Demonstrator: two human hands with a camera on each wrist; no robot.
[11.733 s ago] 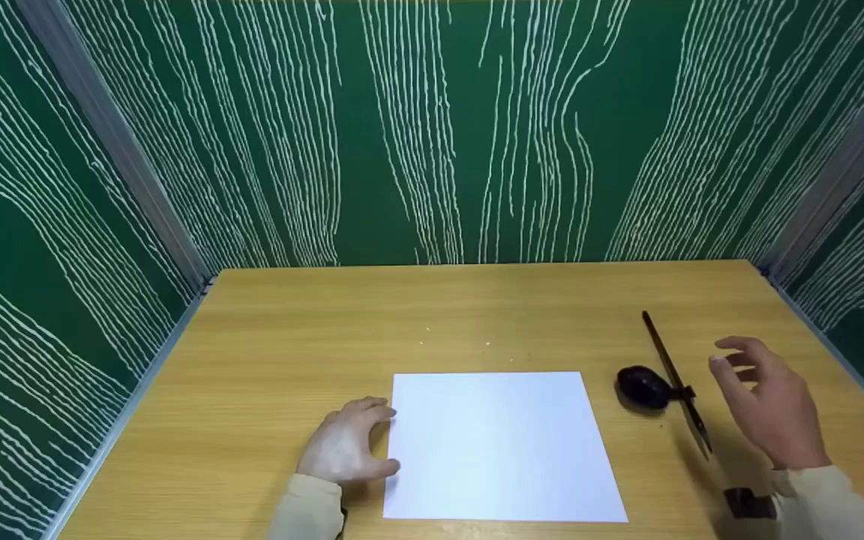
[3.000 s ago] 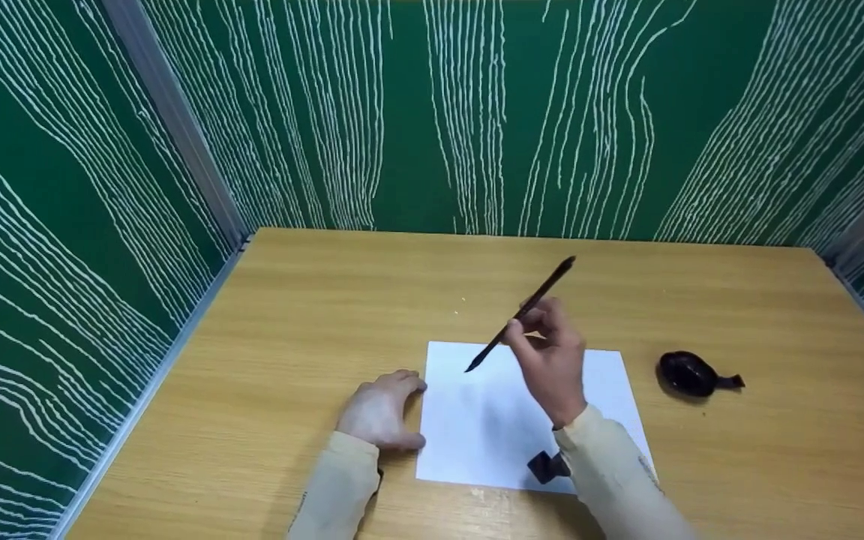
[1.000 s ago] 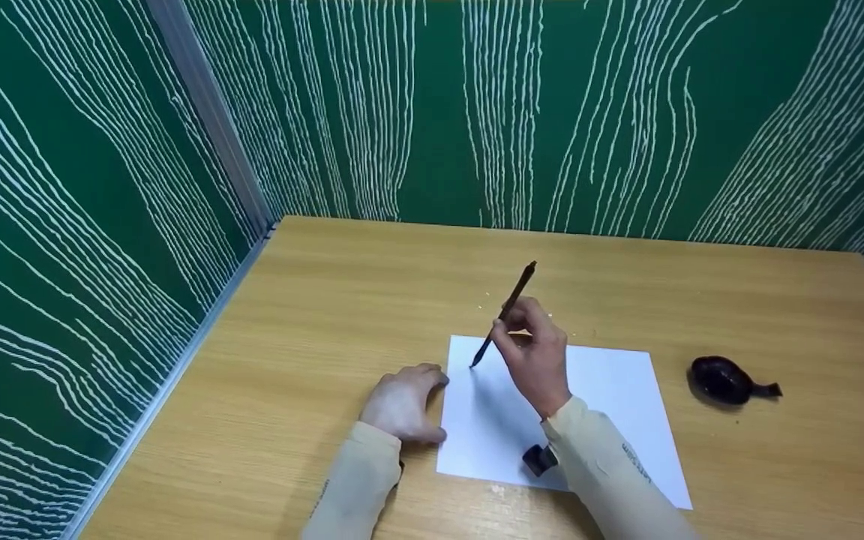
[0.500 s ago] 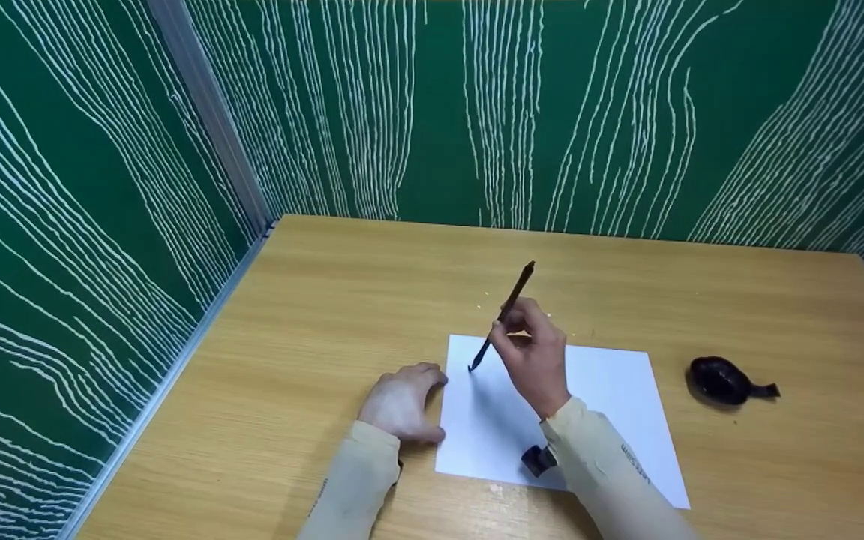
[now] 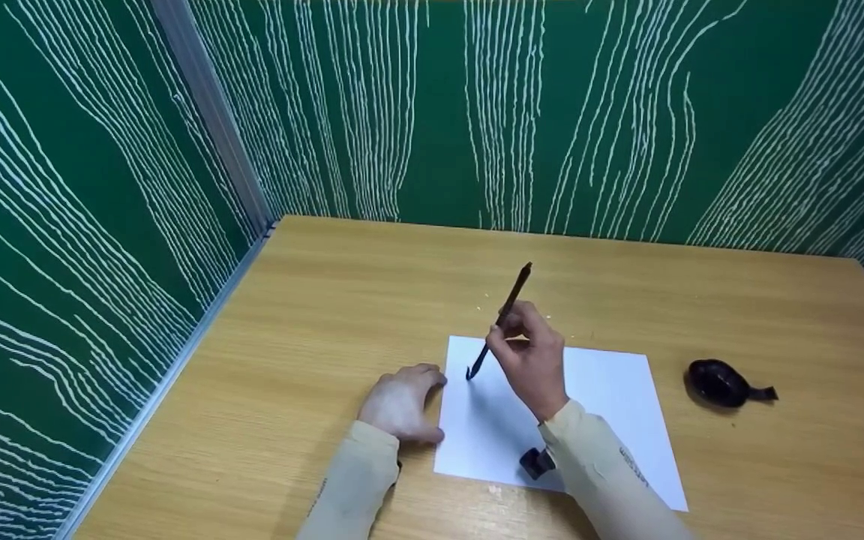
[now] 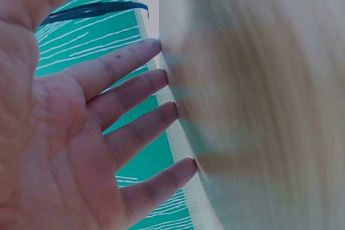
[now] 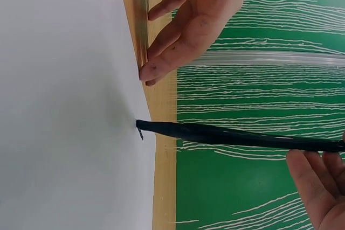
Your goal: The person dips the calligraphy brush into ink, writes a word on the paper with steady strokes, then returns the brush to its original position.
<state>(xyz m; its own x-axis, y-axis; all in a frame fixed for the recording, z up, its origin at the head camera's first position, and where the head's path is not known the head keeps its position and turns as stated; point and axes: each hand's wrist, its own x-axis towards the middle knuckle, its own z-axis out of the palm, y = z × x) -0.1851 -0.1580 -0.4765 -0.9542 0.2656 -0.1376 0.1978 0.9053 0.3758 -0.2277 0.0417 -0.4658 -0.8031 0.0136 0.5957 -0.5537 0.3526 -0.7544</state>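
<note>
A slim dark brush is pinched in my right hand, held steeply above a white paper sheet. Its bent tip touches the sheet's upper left part, beside a short black stroke seen in the right wrist view. My left hand rests on the table at the sheet's left edge, thumb and fingertips meeting that edge. In the left wrist view its fingers are spread and fairly straight, tips on the tabletop. To the right of the sheet stands a small black dish with a short handle.
The wooden table is bounded by green walls with white wavy lines at the back and sides. A few tiny white specks lie behind the sheet. Beneath my right wrist hangs a small black device over the paper.
Earlier the brush lay across the dish's handle; my right hand has since taken it to the paper. Over the last second its tip moved slightly nearer me, leaving a short dark stroke.
</note>
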